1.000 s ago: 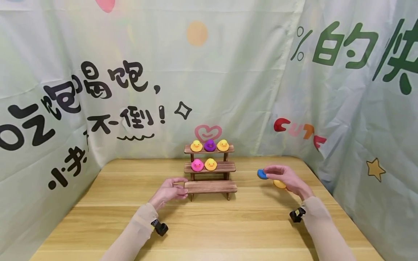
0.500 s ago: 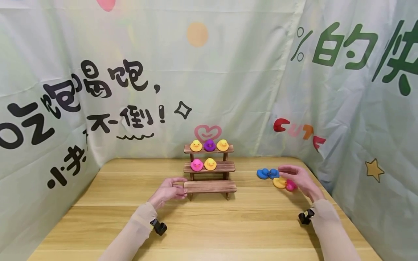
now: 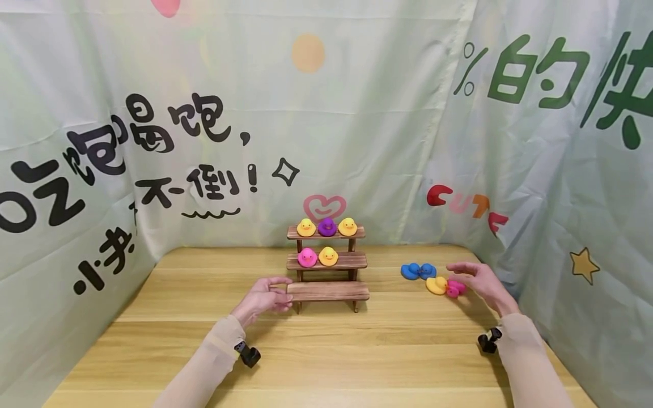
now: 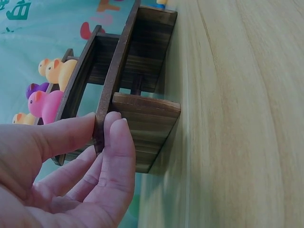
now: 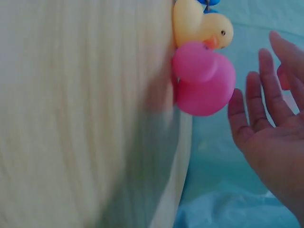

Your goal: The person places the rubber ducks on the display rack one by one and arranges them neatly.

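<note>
Left-hand grip: the left hand (image 3: 262, 297) pinched the left end of the lowest step (image 3: 329, 292), thumb over the board, other fingers along its edge and underside.
Right-hand grip: the right hand (image 3: 482, 281) held nothing; its fingers were extended and slightly parted above the table (image 3: 306, 362).
Pink duck by the fingers: the loose pink duck (image 5: 206, 90) lay on the table just beside the right hand, on the person's left of the palm; the little finger and the duck met in outline, but whether they touched could not be told.
Its lie: it looked tipped, head low toward the tabletop; its long axis was hard to read.
Nearer hand: the right, clearly; the left was well apart, on the far side of the stand (image 3: 353, 245).
Duck neighbours: the loose yellow duck (image 3: 435, 285) sat against the pink one's left, and two blue ducks (image 3: 410, 271) sat close together beyond it, farther from the person.
Stand: its three steps ran left to right, well to the left of the loose ducks.
Middle step: a pink duck (image 3: 307, 258) and a yellow duck (image 3: 329, 256) sat side by side.
Top step: a purple duck (image 3: 327, 227) sat between two yellow ones.
Wrists: each sleeve (image 3: 535, 362) had a small black device (image 3: 490, 340) at the cuff.
Backdrop: a printed cloth (image 3: 367, 141) hung behind the table.
</note>
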`<state>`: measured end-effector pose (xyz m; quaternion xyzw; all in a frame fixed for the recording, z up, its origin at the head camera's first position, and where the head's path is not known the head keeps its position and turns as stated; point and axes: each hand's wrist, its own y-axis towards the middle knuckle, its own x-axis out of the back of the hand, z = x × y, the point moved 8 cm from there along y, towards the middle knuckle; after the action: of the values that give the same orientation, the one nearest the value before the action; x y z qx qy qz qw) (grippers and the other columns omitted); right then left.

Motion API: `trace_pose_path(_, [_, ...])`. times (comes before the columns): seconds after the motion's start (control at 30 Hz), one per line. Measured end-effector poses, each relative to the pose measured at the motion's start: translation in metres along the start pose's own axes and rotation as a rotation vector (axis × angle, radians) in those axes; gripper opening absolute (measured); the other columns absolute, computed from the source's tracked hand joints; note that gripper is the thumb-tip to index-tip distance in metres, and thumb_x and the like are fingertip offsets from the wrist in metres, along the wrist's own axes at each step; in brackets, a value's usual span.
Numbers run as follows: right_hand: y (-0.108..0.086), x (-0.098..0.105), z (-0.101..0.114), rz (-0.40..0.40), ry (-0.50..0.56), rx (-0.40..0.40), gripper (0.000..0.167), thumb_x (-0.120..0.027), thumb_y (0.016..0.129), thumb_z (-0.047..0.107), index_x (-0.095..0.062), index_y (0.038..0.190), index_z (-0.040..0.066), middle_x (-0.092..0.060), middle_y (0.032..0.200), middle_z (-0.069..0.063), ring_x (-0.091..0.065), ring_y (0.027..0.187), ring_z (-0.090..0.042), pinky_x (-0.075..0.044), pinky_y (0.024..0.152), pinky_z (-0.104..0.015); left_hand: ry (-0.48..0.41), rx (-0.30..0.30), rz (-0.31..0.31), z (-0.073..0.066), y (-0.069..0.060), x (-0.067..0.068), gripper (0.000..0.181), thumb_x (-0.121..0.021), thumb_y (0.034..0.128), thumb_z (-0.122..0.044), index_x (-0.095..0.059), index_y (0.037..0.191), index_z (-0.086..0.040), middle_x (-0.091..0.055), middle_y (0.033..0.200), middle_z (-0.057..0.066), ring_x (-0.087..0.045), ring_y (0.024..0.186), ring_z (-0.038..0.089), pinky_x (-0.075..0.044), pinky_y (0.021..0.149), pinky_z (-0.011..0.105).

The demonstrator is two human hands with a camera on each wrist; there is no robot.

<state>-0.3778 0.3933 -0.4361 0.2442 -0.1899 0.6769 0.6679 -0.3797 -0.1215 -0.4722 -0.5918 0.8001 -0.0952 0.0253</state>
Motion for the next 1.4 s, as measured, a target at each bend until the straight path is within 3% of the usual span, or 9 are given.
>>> trace_pose_path(0.27, [-0.001, -0.007, -0.019, 0.092, 0.058, -0.034, 0.049, -0.068, 0.093, 0.020, -0.056, 0.129, -0.011, -0.062, 0.125, -0.025, -0.063, 0.093, -0.006, -0.055, 0.080, -0.016, 0.002, 0.008, -0.004, 0.003, 0.001, 0.001, 0.051, -0.064, 0.0879, 0.007, -0.049, 0.136, 0.003, -0.067, 0.087, 0.014, -0.068, 0.072, 0.018, -0.063, 0.068, 0.029])
trace_pose_path(0.47, [-0.002, -0.010, -0.023, 0.119, 0.002, -0.018, 0.046, -0.069, 0.091, 0.012, -0.056, 0.128, -0.012, -0.062, 0.124, -0.027, -0.061, 0.097, -0.010, -0.051, 0.080, -0.012, 0.008, 0.014, -0.004, 0.005, 0.001, 0.001, 0.052, -0.064, 0.0877, 0.007, -0.049, 0.137, 0.002, -0.067, 0.091, 0.014, -0.068, 0.073, 0.019, -0.064, 0.070, 0.030])
trace_pose_path(0.6, [-0.002, -0.010, -0.025, 0.132, -0.032, -0.043, 0.052, -0.073, 0.088, 0.017, -0.056, 0.130, -0.009, -0.062, 0.123, -0.024, -0.059, 0.099, -0.015, -0.050, 0.080, -0.013, 0.012, 0.012, 0.000, 0.004, -0.001, 0.001, 0.052, -0.064, 0.0874, 0.006, -0.049, 0.137, 0.003, -0.068, 0.092, 0.016, -0.068, 0.074, 0.020, -0.064, 0.070, 0.031])
trace_pose_path(0.87, [-0.001, -0.017, -0.030, 0.207, 0.006, -0.070, 0.057, -0.071, 0.091, 0.020, -0.050, 0.134, -0.011, -0.060, 0.127, -0.024, -0.058, 0.102, -0.014, -0.051, 0.081, -0.015, 0.013, 0.015, -0.006, 0.001, -0.005, 0.000, 0.051, -0.064, 0.0878, 0.007, -0.048, 0.136, 0.004, -0.068, 0.095, 0.018, -0.068, 0.074, 0.019, -0.064, 0.072, 0.032])
trace_pose_path(0.97, [0.000, -0.016, -0.032, 0.206, 0.020, -0.074, 0.058, -0.070, 0.091, 0.024, -0.051, 0.134, -0.009, -0.061, 0.126, -0.020, -0.058, 0.101, -0.010, -0.048, 0.082, -0.014, 0.011, 0.011, -0.008, 0.000, -0.004, 0.000, 0.052, -0.064, 0.0878, 0.007, -0.048, 0.137, 0.004, -0.068, 0.095, 0.018, -0.068, 0.074, 0.019, -0.064, 0.071, 0.032])
trace_pose_path(1.1, [0.001, -0.013, -0.035, 0.193, 0.123, -0.085, 0.060, -0.067, 0.094, 0.025, -0.045, 0.138, -0.010, -0.065, 0.122, -0.010, -0.062, 0.097, -0.006, -0.053, 0.084, -0.016, 0.011, 0.012, -0.010, 0.000, -0.004, 0.000, 0.052, -0.065, 0.0876, 0.006, -0.048, 0.137, 0.003, -0.068, 0.095, 0.018, -0.068, 0.074, 0.019, -0.064, 0.071, 0.032])
trace_pose_path(1.4, [-0.001, 0.000, -0.033, 0.087, 0.243, -0.084, 0.064, -0.064, 0.096, 0.027, -0.038, 0.141, -0.010, -0.068, 0.106, 0.012, -0.067, 0.092, -0.003, -0.057, 0.083, -0.023, 0.010, 0.003, -0.005, -0.001, -0.002, 0.001, 0.052, -0.064, 0.0885, 0.006, -0.048, 0.137, 0.004, -0.068, 0.094, 0.017, -0.068, 0.074, 0.019, -0.064, 0.069, 0.031])
